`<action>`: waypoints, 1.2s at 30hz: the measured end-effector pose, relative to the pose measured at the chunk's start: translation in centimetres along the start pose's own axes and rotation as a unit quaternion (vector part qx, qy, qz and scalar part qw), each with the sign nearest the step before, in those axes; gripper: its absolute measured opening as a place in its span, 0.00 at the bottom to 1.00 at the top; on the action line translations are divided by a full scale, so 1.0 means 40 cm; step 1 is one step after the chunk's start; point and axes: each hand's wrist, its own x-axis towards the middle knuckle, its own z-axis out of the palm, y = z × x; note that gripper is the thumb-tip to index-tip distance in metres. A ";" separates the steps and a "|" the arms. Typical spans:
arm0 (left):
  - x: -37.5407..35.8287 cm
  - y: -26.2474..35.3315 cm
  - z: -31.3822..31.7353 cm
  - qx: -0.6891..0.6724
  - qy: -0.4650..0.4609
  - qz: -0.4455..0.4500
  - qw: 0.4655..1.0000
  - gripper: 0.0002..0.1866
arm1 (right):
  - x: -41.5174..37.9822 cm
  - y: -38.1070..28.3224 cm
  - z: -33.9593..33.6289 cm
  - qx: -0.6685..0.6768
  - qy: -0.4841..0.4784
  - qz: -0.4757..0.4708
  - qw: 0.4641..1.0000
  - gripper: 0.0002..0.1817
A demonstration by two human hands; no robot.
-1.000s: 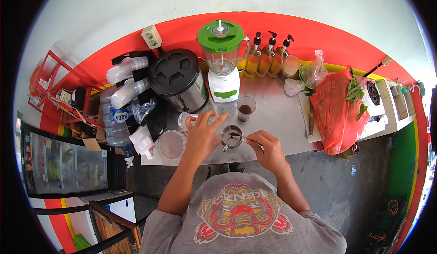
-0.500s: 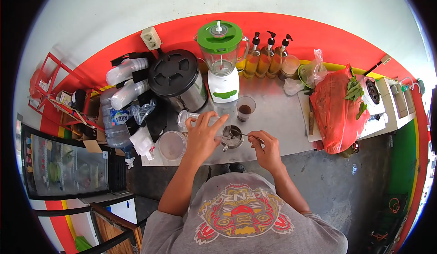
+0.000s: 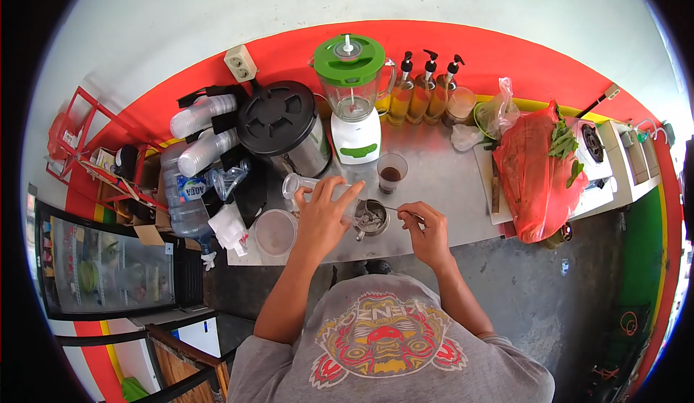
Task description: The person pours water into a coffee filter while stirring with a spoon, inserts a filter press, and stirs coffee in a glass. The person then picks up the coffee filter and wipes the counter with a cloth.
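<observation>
My left hand [image 3: 323, 211] is closed around a clear plastic jar [image 3: 306, 184], tipped on its side with its mouth toward a metal cup. My right hand [image 3: 426, 231] pinches the handle of a thin metal spoon [image 3: 389, 208]. The spoon's tip reaches the jar's mouth, above the far rim of the cup; whether it carries anything is too small to tell. Greyish-white contents show inside the metal cup [image 3: 371, 219], which stands near the counter's front edge. Just behind it is a clear cup of dark liquid [image 3: 391, 172]. A round translucent lid or tub [image 3: 275, 232] lies left of my left hand.
On the metal counter [image 3: 434, 179] stand a green-lidded blender [image 3: 352, 99], a black-lidded steel container [image 3: 278, 125] and several pump bottles [image 3: 422, 96]. A red plastic bag [image 3: 536, 179] with leaves sits at right. Stacked plastic cups [image 3: 206, 151] and a large water bottle [image 3: 189, 193] are at left.
The spoon has shifted from over the metal cup's opening to its far rim by the jar's mouth, uncovering more of the cup's contents. My left hand and the jar have hardly moved.
</observation>
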 end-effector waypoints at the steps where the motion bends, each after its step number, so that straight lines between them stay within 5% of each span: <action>1: 0.001 0.001 0.001 0.000 0.002 0.000 1.000 0.43 | 0.000 0.000 -0.001 0.010 0.002 0.009 1.000 0.05; 36: 0.007 0.009 0.007 0.002 0.029 0.018 0.999 0.43 | 0.000 0.013 0.003 0.050 0.005 0.050 0.997 0.08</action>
